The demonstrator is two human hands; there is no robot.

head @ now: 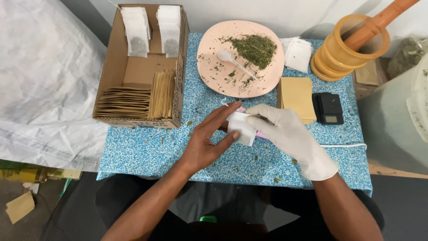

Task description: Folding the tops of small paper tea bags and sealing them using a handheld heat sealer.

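Nearest me, both hands meet over the blue speckled table (147, 151). My bare left hand (206, 143) has its fingers spread and only lightly curled, fingertips resting on a small white tea bag (240, 127). My gloved right hand (290, 134) pinches the same bag from the other side between thumb and fingers, so the bag sits held between the two hands just above the table, near its middle. Something pink (261, 134) shows under the bag and glove; I cannot tell what it is. A thin white string (343, 146) runs off to the right.

I cannot see whether this bag is filled or sealed — my judgement is that it is mid-handling.

Further out, a stack of tan envelopes (298, 96) lies just beyond the glove, with a small black scale (328, 108) beside it. To the left stands a cardboard box (138, 67): many tan envelopes are packed at its near end, and two white bags with dark contents stand at its far end — finished work, it seems.

Beyond that, a pink plate (214, 71) holds a heap of dried green herb (255, 48) and a white spoon (232, 60), so plenty of herb is left. A pile of empty white bags (298, 53) waits beside it, and farthest right stands a wooden mortar (343, 56) with its pestle (379, 21).
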